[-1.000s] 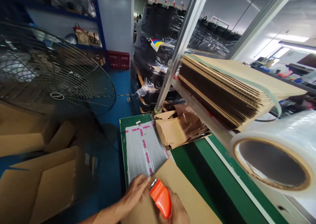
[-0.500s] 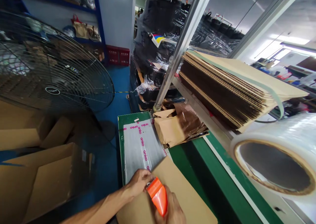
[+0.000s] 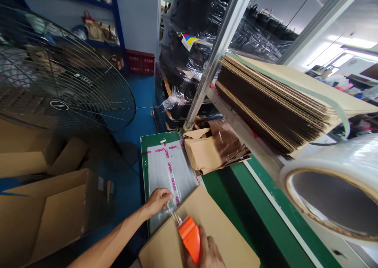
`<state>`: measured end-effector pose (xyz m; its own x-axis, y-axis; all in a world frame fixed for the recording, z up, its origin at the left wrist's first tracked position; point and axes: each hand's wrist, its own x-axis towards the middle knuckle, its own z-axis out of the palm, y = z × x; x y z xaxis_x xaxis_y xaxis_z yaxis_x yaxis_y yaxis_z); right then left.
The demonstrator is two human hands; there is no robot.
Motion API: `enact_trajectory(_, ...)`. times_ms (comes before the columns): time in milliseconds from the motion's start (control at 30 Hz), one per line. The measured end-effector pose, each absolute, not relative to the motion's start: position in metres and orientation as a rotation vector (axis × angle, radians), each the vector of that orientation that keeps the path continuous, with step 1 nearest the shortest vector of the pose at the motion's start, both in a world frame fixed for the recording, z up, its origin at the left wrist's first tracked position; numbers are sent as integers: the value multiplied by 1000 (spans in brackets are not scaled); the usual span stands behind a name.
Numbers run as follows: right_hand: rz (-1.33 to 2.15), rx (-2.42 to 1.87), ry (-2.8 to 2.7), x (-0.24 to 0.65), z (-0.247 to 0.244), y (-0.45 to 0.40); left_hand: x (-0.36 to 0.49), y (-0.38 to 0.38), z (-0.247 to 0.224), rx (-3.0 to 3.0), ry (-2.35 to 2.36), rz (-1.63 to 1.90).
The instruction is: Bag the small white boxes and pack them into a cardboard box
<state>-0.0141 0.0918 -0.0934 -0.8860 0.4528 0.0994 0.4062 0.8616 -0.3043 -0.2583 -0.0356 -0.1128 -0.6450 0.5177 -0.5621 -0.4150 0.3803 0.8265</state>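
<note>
Orange tape dispenser gripped in the right hand, fingers closed firmly round its body, low over a tan cardboard sheet near the bottom of the view. Left hand has drawn away from the dispenser since a moment ago and is now up at the sheet's edge, fingers curled and resting on a clear film printed with pink lettering. Fresh change: a short run of clear tape now shows, stretched from the dispenser toward those fingers. Whether they pinch the tape end or only press near it, cannot tell from this angle. The sheet's corner lies over the lower part of the film, and both lie on a green surface.

Just past the film, a crumpled heap of kraft paper lies against an aluminium upright. Above right, a stack of corrugated sheets sits on a shelf, with a big roll of plastic film below it. To the left, a caged floor fan stands over open cardboard boxes. Black bags wrapped in plastic are piled up ahead.
</note>
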Motion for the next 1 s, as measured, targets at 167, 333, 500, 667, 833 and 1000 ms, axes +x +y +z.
enact_trajectory(167,295,-773,-2975,-24,-101,84,-247,-34,-139,113,1814,1350)
enact_trajectory(333,311,-772,-2980,-23,-104,85,-223,-35,-158,241,1876,1339)
enact_trajectory(500,347,-812,-2964,-27,-98,86,-222,-42,-170,420,2013,1229)
enact_trajectory(667,316,-858,-2979,-34,-97,84,-244,-50,-157,1023,2253,925)
enact_trajectory(833,405,-864,-3060,-43,-80,88,-233,-67,-131,1547,2206,750)
enact_trajectory(1000,559,-748,-3184,-47,-56,102,-221,-86,-132,1823,2130,497)
